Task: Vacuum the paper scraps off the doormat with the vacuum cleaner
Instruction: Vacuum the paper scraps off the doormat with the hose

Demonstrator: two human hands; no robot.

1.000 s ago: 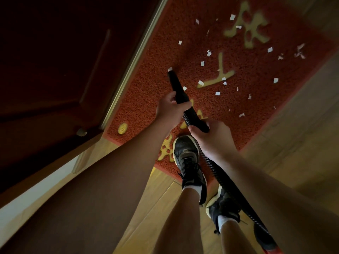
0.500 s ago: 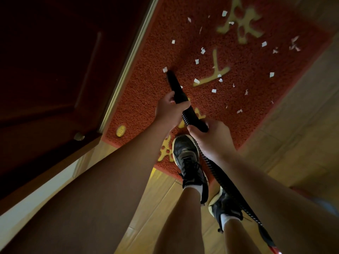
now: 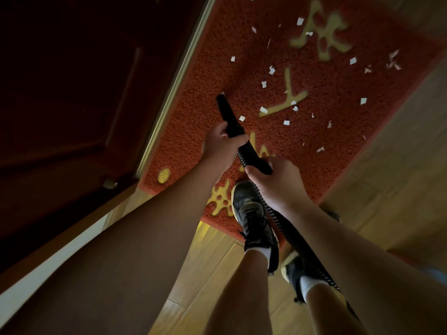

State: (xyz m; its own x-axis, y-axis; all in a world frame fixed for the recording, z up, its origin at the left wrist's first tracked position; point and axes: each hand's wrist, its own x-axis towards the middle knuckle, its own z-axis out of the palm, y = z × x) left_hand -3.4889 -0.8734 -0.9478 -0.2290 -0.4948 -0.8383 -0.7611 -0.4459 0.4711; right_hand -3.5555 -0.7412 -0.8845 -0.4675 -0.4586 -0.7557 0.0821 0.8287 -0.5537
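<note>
hose (image 3: 297,235) runs out of frame below the doormat (image 3: 338,131), whose far end is cut off. as a second ago, the nozzle (image 3: 228,117) tip stays near the doormat's door-side edge, paper scraps (image 3: 263,84) strewn across the doormat. left hand (image 3: 219,148) grips the nozzle, right hand (image 3: 275,180) the hose.

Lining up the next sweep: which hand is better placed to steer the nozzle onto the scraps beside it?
Left, probably. The left hand grips the nozzle itself, nearest its tip, so it aims it; the right hand holds the hose further back. Nearest scrap lies just beside the nozzle.
</note>
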